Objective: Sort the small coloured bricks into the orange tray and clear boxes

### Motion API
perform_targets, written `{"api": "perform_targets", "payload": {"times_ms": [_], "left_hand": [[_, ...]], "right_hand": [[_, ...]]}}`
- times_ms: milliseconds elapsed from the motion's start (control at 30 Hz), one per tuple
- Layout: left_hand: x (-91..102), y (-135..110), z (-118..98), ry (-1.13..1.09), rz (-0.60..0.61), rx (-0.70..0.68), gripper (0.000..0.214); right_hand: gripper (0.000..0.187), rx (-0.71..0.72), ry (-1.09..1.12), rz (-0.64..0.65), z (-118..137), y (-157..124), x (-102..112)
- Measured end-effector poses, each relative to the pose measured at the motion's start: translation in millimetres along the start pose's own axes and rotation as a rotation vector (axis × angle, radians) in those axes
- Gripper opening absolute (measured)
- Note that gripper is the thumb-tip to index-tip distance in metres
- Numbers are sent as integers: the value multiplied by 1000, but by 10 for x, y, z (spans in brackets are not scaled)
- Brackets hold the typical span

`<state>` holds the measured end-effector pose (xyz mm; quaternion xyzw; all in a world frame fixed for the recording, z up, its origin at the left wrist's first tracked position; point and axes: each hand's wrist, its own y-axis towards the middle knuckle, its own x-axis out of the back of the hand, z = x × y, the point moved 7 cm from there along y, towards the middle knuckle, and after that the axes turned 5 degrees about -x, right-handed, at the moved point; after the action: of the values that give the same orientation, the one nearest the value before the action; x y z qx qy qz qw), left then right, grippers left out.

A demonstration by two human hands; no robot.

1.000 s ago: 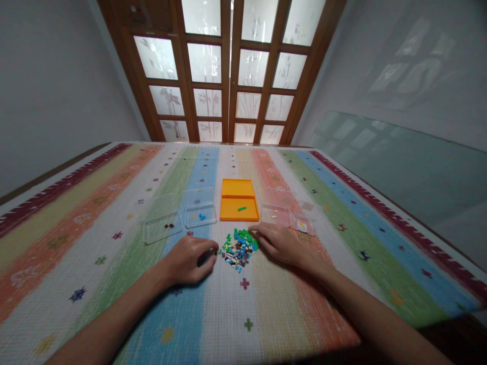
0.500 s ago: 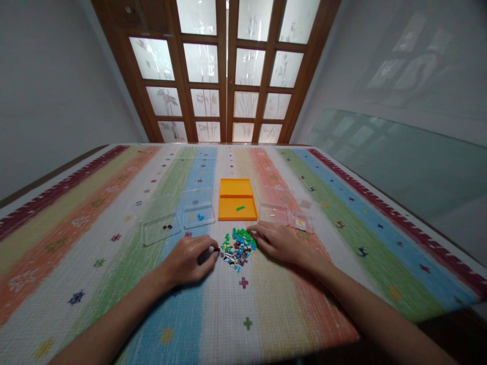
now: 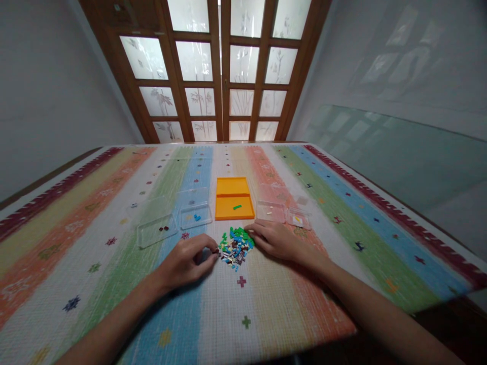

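A small heap of mixed building bricks in green, blue, brown and cream lies on the striped tablecloth between my hands. At its left edge, my left hand pinches a dark brown brick between thumb and index finger. My right hand rests at the heap's upper right, fingers bent down beside the green bricks. A small pale spot shows near its fingertips; what they hold is unclear. Just beyond the heap, an open orange case has a green brick in its near half.
Left of the case stand a clear box with brown bricks and another clear box with blue ones. On the right are a clear box with cream pieces and a smaller clear box with a yellow piece.
The whole view has shifted slightly, so the table things appear a little further left. Both hands keep nearly the same places at the heap.
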<state>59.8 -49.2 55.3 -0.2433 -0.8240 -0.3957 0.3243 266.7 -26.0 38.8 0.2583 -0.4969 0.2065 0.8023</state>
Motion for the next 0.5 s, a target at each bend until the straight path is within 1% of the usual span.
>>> {"api": "perform_targets", "payload": {"times_ms": [133,300,500], "left_hand": [[-75,-11,5,-60,47,4,14],[-116,-12,1,-105,98,-6,18],[-124,10,-4,-74,87,1,17]], "right_hand": [[28,-45,48,-12,-26,3,17],[29,-49,45,4,-16,1,23],[28,-57,50,11,0,10,36]]}}
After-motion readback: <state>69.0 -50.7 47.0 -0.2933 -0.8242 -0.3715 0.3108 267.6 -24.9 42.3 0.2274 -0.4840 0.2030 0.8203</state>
